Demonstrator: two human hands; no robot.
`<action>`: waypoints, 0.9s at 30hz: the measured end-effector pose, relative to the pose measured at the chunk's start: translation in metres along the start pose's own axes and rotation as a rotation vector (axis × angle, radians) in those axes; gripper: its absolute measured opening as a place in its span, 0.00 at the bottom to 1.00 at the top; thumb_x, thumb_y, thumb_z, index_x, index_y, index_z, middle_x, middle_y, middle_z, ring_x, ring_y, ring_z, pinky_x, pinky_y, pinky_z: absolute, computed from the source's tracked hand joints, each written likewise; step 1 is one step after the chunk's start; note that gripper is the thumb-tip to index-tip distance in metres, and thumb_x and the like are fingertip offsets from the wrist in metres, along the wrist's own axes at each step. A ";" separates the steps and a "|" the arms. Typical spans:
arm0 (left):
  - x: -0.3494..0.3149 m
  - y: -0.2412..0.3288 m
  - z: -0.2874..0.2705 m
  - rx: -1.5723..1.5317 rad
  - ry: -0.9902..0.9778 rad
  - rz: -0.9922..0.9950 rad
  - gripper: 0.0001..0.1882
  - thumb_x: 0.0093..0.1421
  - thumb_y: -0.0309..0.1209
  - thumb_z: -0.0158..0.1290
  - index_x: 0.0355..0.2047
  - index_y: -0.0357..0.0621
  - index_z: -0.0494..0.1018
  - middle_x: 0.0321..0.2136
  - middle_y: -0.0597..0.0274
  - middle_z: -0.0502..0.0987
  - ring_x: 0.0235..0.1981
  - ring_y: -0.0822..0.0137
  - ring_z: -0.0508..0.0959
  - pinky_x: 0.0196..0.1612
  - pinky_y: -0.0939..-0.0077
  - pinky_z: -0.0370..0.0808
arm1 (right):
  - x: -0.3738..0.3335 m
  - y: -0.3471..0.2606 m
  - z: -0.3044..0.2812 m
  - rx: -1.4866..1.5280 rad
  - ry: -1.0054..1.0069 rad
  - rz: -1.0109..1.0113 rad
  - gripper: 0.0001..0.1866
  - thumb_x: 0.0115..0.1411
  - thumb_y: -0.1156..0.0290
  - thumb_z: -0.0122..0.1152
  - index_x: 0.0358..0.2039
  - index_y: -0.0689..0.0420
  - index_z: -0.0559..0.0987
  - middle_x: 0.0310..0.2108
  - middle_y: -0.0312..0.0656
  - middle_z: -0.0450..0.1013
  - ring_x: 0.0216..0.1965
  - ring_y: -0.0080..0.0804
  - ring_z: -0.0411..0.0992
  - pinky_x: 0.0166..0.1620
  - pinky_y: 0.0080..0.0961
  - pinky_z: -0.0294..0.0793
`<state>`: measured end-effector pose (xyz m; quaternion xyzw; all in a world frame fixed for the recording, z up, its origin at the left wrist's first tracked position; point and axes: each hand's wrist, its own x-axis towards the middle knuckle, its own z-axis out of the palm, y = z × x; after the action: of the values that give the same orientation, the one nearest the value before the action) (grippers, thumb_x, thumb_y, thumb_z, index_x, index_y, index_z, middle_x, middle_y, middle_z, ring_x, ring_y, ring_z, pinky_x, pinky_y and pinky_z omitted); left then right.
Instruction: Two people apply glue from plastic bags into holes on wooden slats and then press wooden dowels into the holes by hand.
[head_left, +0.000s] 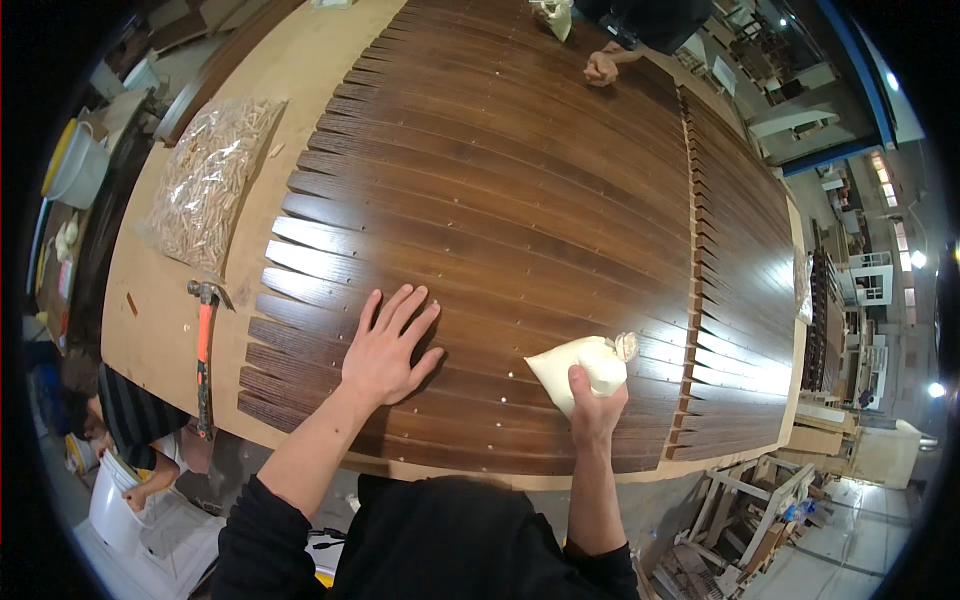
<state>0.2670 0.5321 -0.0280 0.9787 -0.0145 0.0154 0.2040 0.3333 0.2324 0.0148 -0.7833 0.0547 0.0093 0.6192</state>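
Note:
Dark brown wooden slats [470, 220] lie side by side across a large table, with rows of small holes along them. My left hand [390, 345] rests flat on the near left slats, fingers spread, holding nothing. My right hand [597, 412] is wrapped round a cream-coloured piping bag [562, 366], whose top is twisted shut. The bag's pointed tip is turned left, just over the slats. Small white dots, apparently glue, mark several holes between my hands. Whether the tip touches the wood, I cannot tell.
A claw hammer [204, 350] and a clear bag of wooden dowels [212, 185] lie on the table's left. Across the table is another person's hand [601, 68]. At lower left a person works by a white bucket [118, 505]. Another slat row [745, 300] lies right.

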 end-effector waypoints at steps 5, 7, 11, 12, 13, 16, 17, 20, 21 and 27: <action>0.003 0.003 -0.002 -0.011 0.022 0.008 0.32 0.66 0.47 0.56 0.67 0.48 0.68 0.71 0.56 0.62 0.75 0.57 0.56 0.77 0.48 0.46 | 0.011 0.004 0.009 0.042 -0.049 -0.023 0.23 0.58 0.73 0.74 0.52 0.66 0.78 0.46 0.43 0.79 0.47 0.30 0.78 0.52 0.28 0.77; 0.003 0.003 -0.003 -0.022 0.031 0.007 0.32 0.65 0.47 0.56 0.66 0.48 0.68 0.71 0.56 0.62 0.74 0.57 0.57 0.77 0.48 0.47 | 0.014 0.009 0.012 -0.017 -0.075 -0.073 0.24 0.58 0.74 0.74 0.52 0.66 0.77 0.46 0.43 0.79 0.46 0.30 0.78 0.52 0.28 0.77; 0.003 0.003 -0.002 -0.031 0.053 0.018 0.32 0.64 0.47 0.57 0.66 0.47 0.69 0.70 0.54 0.63 0.74 0.56 0.58 0.76 0.47 0.48 | 0.016 0.008 0.015 -0.009 -0.093 -0.057 0.24 0.57 0.74 0.74 0.52 0.66 0.77 0.46 0.43 0.80 0.46 0.29 0.78 0.51 0.28 0.77; 0.003 0.002 -0.002 -0.033 0.057 0.019 0.32 0.64 0.46 0.57 0.66 0.47 0.69 0.70 0.54 0.64 0.74 0.56 0.58 0.76 0.47 0.48 | 0.016 0.009 0.016 -0.024 -0.097 -0.042 0.24 0.57 0.74 0.74 0.52 0.66 0.77 0.46 0.43 0.80 0.46 0.29 0.78 0.51 0.28 0.77; 0.003 0.002 -0.002 -0.033 0.057 0.017 0.32 0.64 0.46 0.57 0.66 0.47 0.69 0.70 0.54 0.64 0.74 0.56 0.58 0.76 0.47 0.48 | 0.016 0.009 0.017 -0.039 -0.101 -0.027 0.24 0.57 0.74 0.74 0.52 0.66 0.78 0.46 0.43 0.80 0.46 0.30 0.78 0.52 0.29 0.77; 0.004 0.002 -0.002 -0.028 0.061 0.016 0.32 0.64 0.47 0.57 0.66 0.47 0.69 0.70 0.54 0.64 0.74 0.56 0.58 0.76 0.47 0.48 | 0.016 0.006 0.017 -0.097 -0.077 -0.027 0.24 0.57 0.74 0.74 0.53 0.66 0.77 0.46 0.44 0.80 0.47 0.31 0.78 0.52 0.29 0.77; 0.004 0.002 -0.002 -0.016 0.069 0.024 0.32 0.64 0.48 0.57 0.65 0.47 0.70 0.69 0.54 0.65 0.73 0.55 0.59 0.76 0.46 0.49 | 0.017 0.007 0.015 -0.097 -0.078 -0.029 0.24 0.57 0.74 0.74 0.53 0.66 0.77 0.46 0.44 0.80 0.47 0.31 0.78 0.52 0.29 0.77; 0.005 0.002 -0.002 -0.006 0.080 0.034 0.32 0.64 0.49 0.57 0.64 0.46 0.71 0.68 0.54 0.65 0.72 0.54 0.60 0.75 0.45 0.51 | 0.022 0.002 0.009 0.056 0.008 0.002 0.25 0.58 0.75 0.72 0.55 0.67 0.76 0.48 0.45 0.79 0.48 0.33 0.78 0.54 0.31 0.77; 0.004 0.001 -0.002 -0.007 0.082 0.035 0.32 0.64 0.48 0.57 0.65 0.46 0.70 0.68 0.53 0.65 0.72 0.54 0.61 0.75 0.45 0.51 | 0.026 0.001 0.011 0.057 0.007 0.002 0.25 0.58 0.75 0.72 0.55 0.67 0.76 0.48 0.45 0.79 0.48 0.33 0.78 0.54 0.31 0.77; 0.006 0.003 -0.003 -0.038 0.034 0.019 0.33 0.65 0.47 0.56 0.66 0.46 0.69 0.70 0.52 0.64 0.74 0.54 0.58 0.76 0.47 0.47 | 0.048 0.005 0.021 0.105 -0.028 -0.075 0.22 0.61 0.75 0.73 0.54 0.66 0.77 0.48 0.43 0.79 0.49 0.30 0.77 0.55 0.31 0.76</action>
<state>0.2725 0.5305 -0.0242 0.9741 -0.0206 0.0336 0.2227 0.3820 0.2483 0.0009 -0.7510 0.0173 -0.0059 0.6600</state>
